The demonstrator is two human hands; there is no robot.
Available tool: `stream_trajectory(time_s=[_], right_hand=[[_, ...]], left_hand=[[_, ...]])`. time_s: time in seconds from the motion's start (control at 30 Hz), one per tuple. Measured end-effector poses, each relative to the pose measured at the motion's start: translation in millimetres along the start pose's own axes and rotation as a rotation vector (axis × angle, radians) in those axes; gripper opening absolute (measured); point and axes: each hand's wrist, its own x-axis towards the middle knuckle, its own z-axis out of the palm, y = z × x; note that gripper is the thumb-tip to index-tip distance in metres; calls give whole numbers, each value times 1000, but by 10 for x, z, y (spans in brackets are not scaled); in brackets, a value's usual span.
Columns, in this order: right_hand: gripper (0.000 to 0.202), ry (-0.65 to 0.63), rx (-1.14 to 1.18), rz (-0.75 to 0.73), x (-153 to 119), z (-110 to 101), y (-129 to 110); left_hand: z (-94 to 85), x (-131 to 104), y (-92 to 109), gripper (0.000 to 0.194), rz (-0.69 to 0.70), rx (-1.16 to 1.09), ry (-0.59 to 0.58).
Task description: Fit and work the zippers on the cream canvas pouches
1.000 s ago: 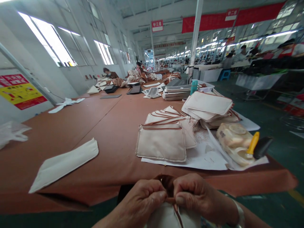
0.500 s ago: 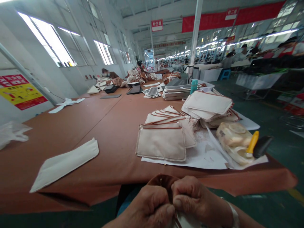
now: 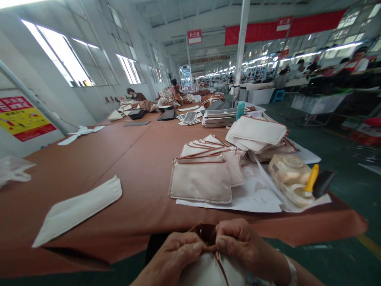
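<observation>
At the near table edge, a cream bag piece with brown trim (image 3: 205,272) is held between my two hands. My left hand (image 3: 175,252) is closed, thumb and fingers pinching the brown edge. Close beside it, my right hand (image 3: 242,242) grips the same edge, and a white band circles that wrist. A dark brown opening (image 3: 209,232) shows just beyond my fingertips, with a small shiny spot in it. The lower part of the piece runs out of view. Ahead lie several cream pouches with brown edging (image 3: 201,180), fanned over white paper (image 3: 256,200).
A brown-covered table (image 3: 143,198) spreads ahead. One cream panel (image 3: 80,210) lies at left. At right are a stack of cream pieces (image 3: 258,129), a plastic tub (image 3: 290,171) and a yellow-handled brush (image 3: 312,178). A teal bottle (image 3: 239,110) stands farther back. Someone (image 3: 136,94) sits at the far left.
My hands have drawn slightly apart and my left hand has turned, so the brown edge between them and more of the cream fabric now show. The view has shifted slightly.
</observation>
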Motion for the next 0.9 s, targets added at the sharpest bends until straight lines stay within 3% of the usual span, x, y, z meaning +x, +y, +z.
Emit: stream_trajectory(time_s=[0.13,0.27,0.5,0.7,0.9], right_hand=[[42,13,-15,8,16,13,4],[44,3,-43,4,30,31,-7],[44,-28,-81,-27,58,46,-13],[45,49,-78,22,69,39,49],[43,93,7,50,36,-34,85]], left_hand=[[-23,49,-96,45,-38,-63,45],[-29,75,-101,45,16,-91,35],[67,77,23,14,25,18,61],[126,68,52,26,79,148,158],[96,-36,160,44,231,211,46]])
